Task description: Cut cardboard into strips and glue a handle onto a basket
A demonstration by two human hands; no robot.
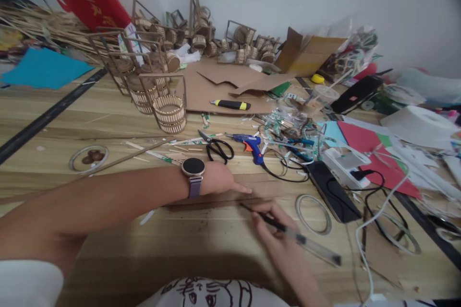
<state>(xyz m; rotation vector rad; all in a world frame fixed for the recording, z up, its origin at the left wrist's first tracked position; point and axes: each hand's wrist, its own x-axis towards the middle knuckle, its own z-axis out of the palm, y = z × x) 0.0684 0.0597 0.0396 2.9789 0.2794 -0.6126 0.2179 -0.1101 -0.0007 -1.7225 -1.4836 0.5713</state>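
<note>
My right hand (279, 235) grips a pen (300, 237) with a dark grip and a clear barrel. Its tip meets the edge of a narrow brown cardboard strip (212, 203) lying flat on the table. Across the strip's far side rests my left hand (218, 178), palm down, index finger stretched toward the pen tip, with the other fingers mostly hidden. A watch (193, 167) sits on the left wrist. Just beyond that hand lie black-handled scissors (219, 148) and a blue glue gun (252, 146).
Small slatted baskets with tall handles (169, 110) stand behind my left arm. A yellow-black utility knife (230, 104) lies on cardboard (201, 84). To the right are a tape ring (313, 214), a phone (334, 192), a power strip (345, 167) and loose cables. Scraps litter the middle.
</note>
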